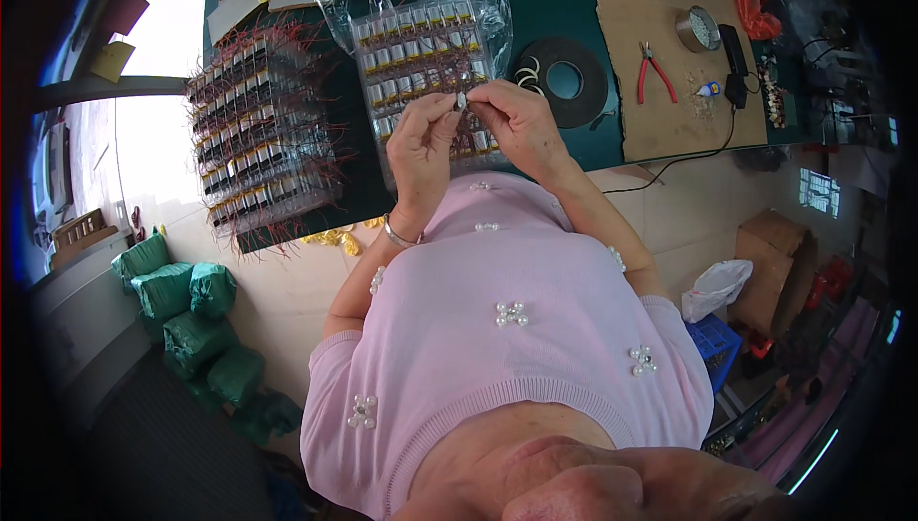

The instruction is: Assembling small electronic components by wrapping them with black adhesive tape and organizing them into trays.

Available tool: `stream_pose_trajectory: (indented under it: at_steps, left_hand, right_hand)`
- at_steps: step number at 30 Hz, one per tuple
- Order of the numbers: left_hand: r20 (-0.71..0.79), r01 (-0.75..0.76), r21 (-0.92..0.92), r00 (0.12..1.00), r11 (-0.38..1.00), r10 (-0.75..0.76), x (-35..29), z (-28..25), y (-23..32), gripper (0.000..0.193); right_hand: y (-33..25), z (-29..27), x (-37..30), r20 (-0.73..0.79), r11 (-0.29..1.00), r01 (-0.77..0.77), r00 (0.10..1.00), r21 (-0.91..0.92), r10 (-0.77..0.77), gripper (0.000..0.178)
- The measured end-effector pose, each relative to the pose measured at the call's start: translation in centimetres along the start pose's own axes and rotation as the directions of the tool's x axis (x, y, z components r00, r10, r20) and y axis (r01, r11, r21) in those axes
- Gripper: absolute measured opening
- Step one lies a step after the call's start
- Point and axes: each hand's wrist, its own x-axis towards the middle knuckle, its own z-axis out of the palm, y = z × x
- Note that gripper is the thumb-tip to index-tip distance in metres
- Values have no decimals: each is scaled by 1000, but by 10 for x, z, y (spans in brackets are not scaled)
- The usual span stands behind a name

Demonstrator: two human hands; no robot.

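My left hand (424, 139) and my right hand (524, 127) meet over the near part of a clear plastic tray (367, 89). Their fingertips pinch a small silver piece (461, 100) between them; its exact kind is too small to make out. Rows of small silver battery cells (421, 47) with yellow ends fill the tray, and some thin red wires lie among them. Part of the tray is hidden under my hands. To the left, a stack of similar trays (320, 180) carries cells with black or yellow ends and many loose red wires.
Right of the tray lies a black tape roll (595, 81) on the green table (535, 5). Cardboard (645, 5) bears red pliers (655, 76), a metal tin (698, 29), a small glue bottle (708, 90) and a black corded device (734, 67). Green bundles (186, 296) sit at lower left.
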Motion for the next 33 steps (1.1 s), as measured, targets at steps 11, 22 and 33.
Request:
stream_pose_trajectory:
  at_steps: [11,22,33]
  left_hand:
    - [370,283,-142,904,948,-214,25,-26,9,18]
    - [551,594,-392,763,702,-338,31,-39,-4,21]
    - [506,597,-364,771,715,-386,26,-38,-1,22]
  right_hand:
    - [-8,-7,-2,-22,948,167,984,-269,-179,11]
    - [-7,-22,10,296,997,68,954,-35,-55,9]
    - [-5,-25,13,475,928,-325,856,184,206,15]
